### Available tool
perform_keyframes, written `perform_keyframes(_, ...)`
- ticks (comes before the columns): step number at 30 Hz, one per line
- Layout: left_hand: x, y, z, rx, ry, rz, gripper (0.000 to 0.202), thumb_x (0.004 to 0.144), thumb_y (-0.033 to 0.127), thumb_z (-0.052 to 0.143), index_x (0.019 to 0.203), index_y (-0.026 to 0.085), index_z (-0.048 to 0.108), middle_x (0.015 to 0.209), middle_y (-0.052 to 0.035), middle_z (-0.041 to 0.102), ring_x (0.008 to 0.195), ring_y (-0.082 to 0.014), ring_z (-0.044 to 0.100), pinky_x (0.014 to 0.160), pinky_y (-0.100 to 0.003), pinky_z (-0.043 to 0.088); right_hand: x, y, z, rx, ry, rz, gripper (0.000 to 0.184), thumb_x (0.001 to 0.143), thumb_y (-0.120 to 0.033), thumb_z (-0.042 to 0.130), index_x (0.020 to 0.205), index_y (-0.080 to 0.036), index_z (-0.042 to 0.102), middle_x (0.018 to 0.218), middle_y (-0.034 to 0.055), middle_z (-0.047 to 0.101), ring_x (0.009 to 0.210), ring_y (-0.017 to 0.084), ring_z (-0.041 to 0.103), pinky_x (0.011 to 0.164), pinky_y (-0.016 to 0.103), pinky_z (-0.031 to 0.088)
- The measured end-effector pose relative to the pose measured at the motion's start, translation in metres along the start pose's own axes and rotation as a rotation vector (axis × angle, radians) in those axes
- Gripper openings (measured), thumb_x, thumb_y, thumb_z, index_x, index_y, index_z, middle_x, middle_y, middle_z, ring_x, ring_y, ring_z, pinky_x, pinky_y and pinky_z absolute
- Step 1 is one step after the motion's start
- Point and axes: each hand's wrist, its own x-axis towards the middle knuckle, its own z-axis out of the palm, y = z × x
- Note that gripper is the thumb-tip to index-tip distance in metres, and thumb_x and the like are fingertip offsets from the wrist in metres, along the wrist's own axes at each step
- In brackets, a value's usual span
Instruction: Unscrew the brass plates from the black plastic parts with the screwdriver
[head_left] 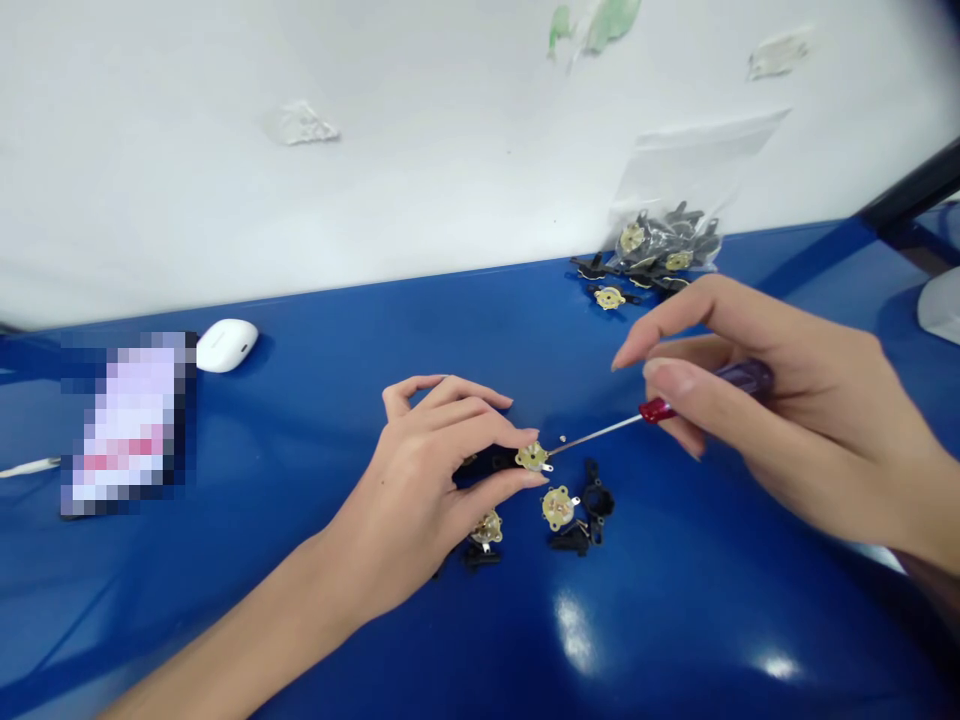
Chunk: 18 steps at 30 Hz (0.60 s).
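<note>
Between thumb and index finger, my left hand [435,470] pinches a small round brass-coloured disc part [531,457] with a metal tab, low over the table. My right hand [795,400] grips a screwdriver [656,409] with a red and dark purple handle. Its thin shaft slants down to the left, and the tip meets or almost meets the disc's right edge. A tiny metal piece [563,438] lies just beyond the tip. Close by on the table are another brass disc [558,508] and black plastic pieces [598,500]. A further disc [487,527] sits partly under my left hand.
The blue table [337,350] meets a white wall [450,150]. At the back, a clear bag [667,235] of black and brass parts leans on the wall, with several loose parts [609,297] before it. A white case [227,345] and a blurred-out phone [127,430] lie left.
</note>
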Motion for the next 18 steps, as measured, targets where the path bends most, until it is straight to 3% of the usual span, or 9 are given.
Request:
perform_keyframes(3,-0.0005,0.0003,-0.0005,0.002,0.004,-0.002,0.018,0.097,0.029,0.093,0.109,0.027,0.08,0.106,0.0062,0.089,0.127,-0.0264,0.075,0.116,-0.049,0.031,-0.0002,-0.0025,0.0006,0.034,0.004,0.025,0.01,0.11,-0.031,0.071,0.12,-0.031,0.069,0.064,-0.0095,0.06,0.046,0.009,0.054,0.043,0.022,0.044)
perform_keyframes(6,-0.0014,0.0006,-0.0011,0.004,0.007,-0.001,0.019,0.096,0.029,0.094,0.108,0.026,0.08,0.105,0.0058,0.089,0.126,-0.0268,0.075,0.117,-0.049,0.031,-0.0013,-0.0046,0.0007,0.017,0.017,0.018,0.015,0.104,-0.029,0.075,0.117,-0.032,0.068,0.088,-0.0028,0.072,0.066,0.014,0.066,0.052,0.025,0.052)
perform_keyframes(8,-0.0019,0.0006,-0.0012,0.009,0.011,0.001,0.019,0.096,0.03,0.094,0.109,0.026,0.08,0.106,0.0056,0.089,0.127,-0.0271,0.075,0.117,-0.049,0.031,-0.0018,-0.0057,0.0013,0.004,0.009,0.022,0.008,0.106,-0.036,0.072,0.112,-0.032,0.07,0.098,-0.0001,0.074,0.076,0.016,0.069,0.057,0.027,0.054)
perform_keyframes(11,-0.0018,0.0003,-0.0008,0.008,0.001,-0.001,0.017,0.098,0.03,0.093,0.109,0.026,0.08,0.108,0.0053,0.089,0.128,-0.0272,0.075,0.117,-0.049,0.031,-0.0022,-0.0058,0.0037,0.029,0.028,0.065,0.018,0.113,-0.046,0.064,0.106,-0.032,0.073,0.08,-0.0029,0.066,0.061,0.011,0.06,0.051,0.026,0.046)
perform_keyframes(14,-0.0011,-0.0002,0.0001,-0.002,0.0,-0.003,0.018,0.096,0.029,0.094,0.108,0.026,0.08,0.107,0.0057,0.089,0.127,-0.0272,0.075,0.117,-0.05,0.031,-0.0032,-0.0032,0.0059,0.116,0.056,0.124,0.01,0.114,-0.042,0.064,0.114,-0.034,0.07,0.074,-0.0054,0.058,0.054,0.01,0.052,0.046,0.026,0.04)
perform_keyframes(18,-0.0013,-0.0008,0.0003,0.008,0.005,0.001,0.02,0.095,0.029,0.095,0.108,0.026,0.08,0.106,0.0061,0.089,0.127,-0.0269,0.075,0.117,-0.05,0.031,-0.0037,-0.0006,0.0063,0.168,0.045,0.115,0.006,0.108,-0.031,0.068,0.114,-0.033,0.069,0.097,-0.0012,0.069,0.07,0.013,0.06,0.053,0.025,0.046)
